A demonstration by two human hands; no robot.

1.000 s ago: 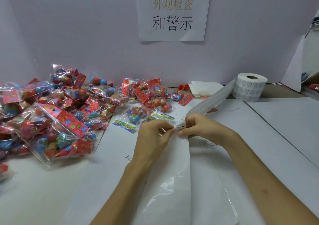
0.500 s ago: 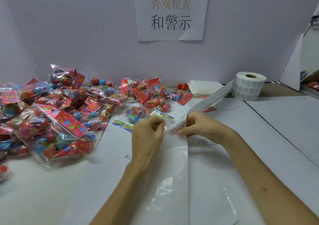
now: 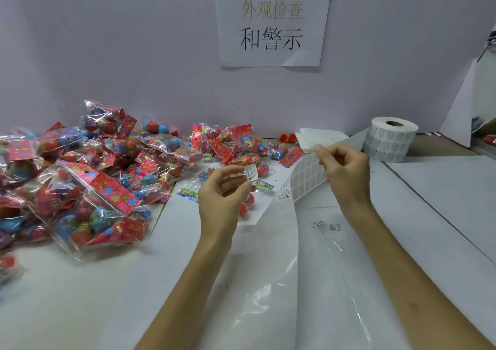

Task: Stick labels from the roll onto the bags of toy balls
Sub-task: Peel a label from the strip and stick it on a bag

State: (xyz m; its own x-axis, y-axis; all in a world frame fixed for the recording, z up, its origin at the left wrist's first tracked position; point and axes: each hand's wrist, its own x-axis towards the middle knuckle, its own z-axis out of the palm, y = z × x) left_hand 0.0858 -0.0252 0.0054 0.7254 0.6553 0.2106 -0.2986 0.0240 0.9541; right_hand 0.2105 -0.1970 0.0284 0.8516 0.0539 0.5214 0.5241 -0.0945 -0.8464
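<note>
Left hand [image 3: 225,188] pinched one label [image 3: 251,172] by its edge between thumb and fingertip, the other fingers loosely curled. We took the edge hold as a way to leave the sticky face free.

Right hand [image 3: 346,167] pinched the strip [image 3: 306,175] and held it lifted off the table [image 3: 80,296]. The strip ran back to the roll [image 3: 389,141], which stood on end at far right, near the wall. We judged the lift gave room to peel.

Bags [image 3: 88,178] lay heaped at left, well apart from the roll. One small bag [image 3: 248,205] lay just below the left hand, and we thought it the likeliest target. The label was not yet on any bag.

Glossy liner [image 3: 322,282] trailed down the table toward us, out of the way.
</note>
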